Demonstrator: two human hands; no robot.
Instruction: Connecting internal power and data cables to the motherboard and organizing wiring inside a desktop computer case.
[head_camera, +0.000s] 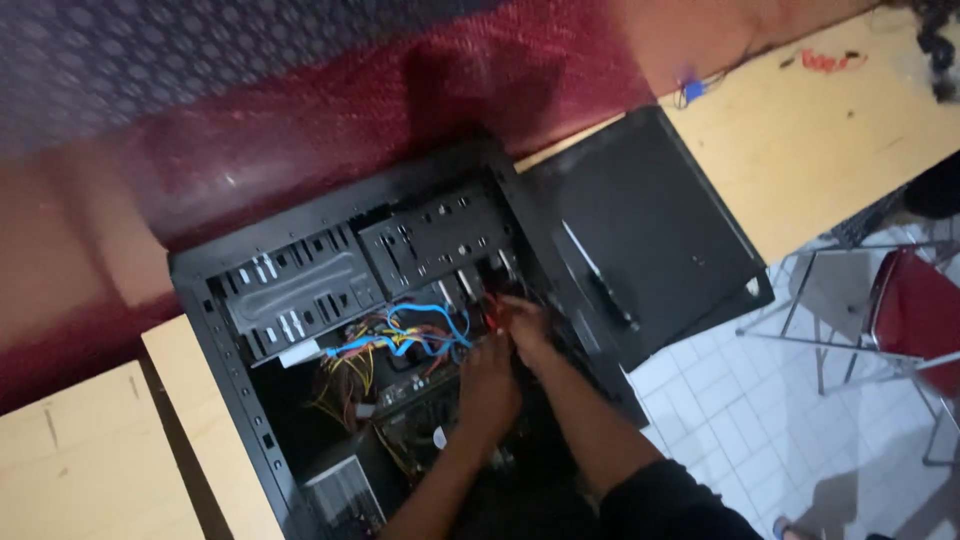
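A pale wooden bench (830, 130) carries one open black case (330, 330), lying on its side with its insides facing up. Its one loose side panel (650, 230) rests flat to the right of it, partly hanging over the bench edge above a white tiled floor (740, 410). One red chair (915, 310) stands well apart on the right.

Inside the case, the drive cage (300, 290) fills the far left part, a second slotted bay (430, 235) sits just beside it, and one tangle of blue, yellow and red cables (400, 340) lies between the cage and the hands. The tangle runs roughly left to right, and it sits up and to the left of both hands.

Two hands reach in from the near edge. The left hand (488, 385) is the nearer one to the cables — curled, knuckles up, touching or almost touching the wires; whether it grips any I cannot tell. The right hand (525, 325) lies just beyond it toward the case's right wall, fingers pinched at something red and small (492, 318) — the blur hides what it is and whether the grip is closed
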